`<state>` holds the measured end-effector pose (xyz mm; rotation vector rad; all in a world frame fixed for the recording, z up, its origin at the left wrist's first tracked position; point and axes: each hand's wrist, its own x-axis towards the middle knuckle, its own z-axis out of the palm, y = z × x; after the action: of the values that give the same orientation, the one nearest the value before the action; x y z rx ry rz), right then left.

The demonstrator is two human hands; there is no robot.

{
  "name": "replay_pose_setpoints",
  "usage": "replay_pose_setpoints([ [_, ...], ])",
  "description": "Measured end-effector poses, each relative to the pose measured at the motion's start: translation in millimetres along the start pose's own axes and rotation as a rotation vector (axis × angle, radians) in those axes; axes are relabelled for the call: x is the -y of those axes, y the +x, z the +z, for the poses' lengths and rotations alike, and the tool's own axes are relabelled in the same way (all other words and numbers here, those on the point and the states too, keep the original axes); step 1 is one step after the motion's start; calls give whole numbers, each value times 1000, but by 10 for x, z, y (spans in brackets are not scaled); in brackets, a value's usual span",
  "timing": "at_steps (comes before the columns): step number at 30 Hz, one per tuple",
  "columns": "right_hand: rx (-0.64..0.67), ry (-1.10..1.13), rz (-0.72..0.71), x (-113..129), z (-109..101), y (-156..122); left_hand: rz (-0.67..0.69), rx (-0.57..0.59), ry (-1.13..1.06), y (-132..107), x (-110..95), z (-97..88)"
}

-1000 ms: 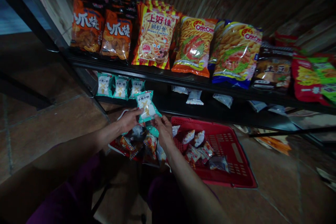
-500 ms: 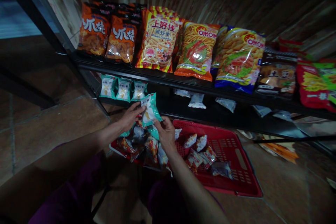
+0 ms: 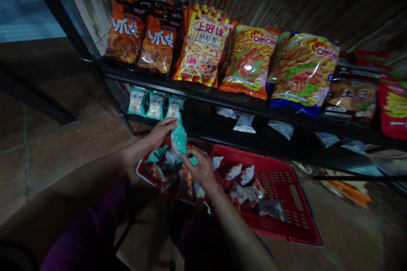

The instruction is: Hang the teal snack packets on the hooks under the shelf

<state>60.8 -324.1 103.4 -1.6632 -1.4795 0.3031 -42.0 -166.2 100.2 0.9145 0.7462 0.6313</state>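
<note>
A small teal snack packet (image 3: 178,138) is held between both hands, turned edge-on to me. My left hand (image 3: 160,132) grips its upper left side, fingers closed over it. My right hand (image 3: 199,168) pinches its lower corner. The packet hangs just below three matching teal packets (image 3: 155,105) standing in a row at the left end of the lower shelf (image 3: 222,133). Under my hands a red plastic basket (image 3: 286,194) on the floor holds several small snack packets (image 3: 241,182).
The upper shelf (image 3: 203,93) carries large snack bags: orange ones (image 3: 141,38) on the left, a striped prawn cracker bag (image 3: 203,51), more to the right. A few pale packets (image 3: 244,123) lie further along the lower shelf. Tiled floor (image 3: 63,144) spreads to the left.
The teal packet has turned from face-on to edge-on and dropped slightly. Both hands stayed on it. The camera view has shifted, so the shelves sit further right.
</note>
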Motion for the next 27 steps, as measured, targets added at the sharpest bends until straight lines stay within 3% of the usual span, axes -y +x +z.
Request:
replay_pose_setpoints([
  [10,88,-166,-172,5,39,-75,14,-36,-42,-47,10,107],
  [15,60,-297,-216,27,62,-106,-122,-101,-52,-65,97,109],
  [19,55,-371,-208,56,61,-94,-276,-8,-50,-106,132,100],
  [22,71,-422,-231,79,64,-78,-283,93,-76,-110,138,96],
  [27,165,-481,-271,92,127,-97,-256,24,-117,-73,160,98],
])
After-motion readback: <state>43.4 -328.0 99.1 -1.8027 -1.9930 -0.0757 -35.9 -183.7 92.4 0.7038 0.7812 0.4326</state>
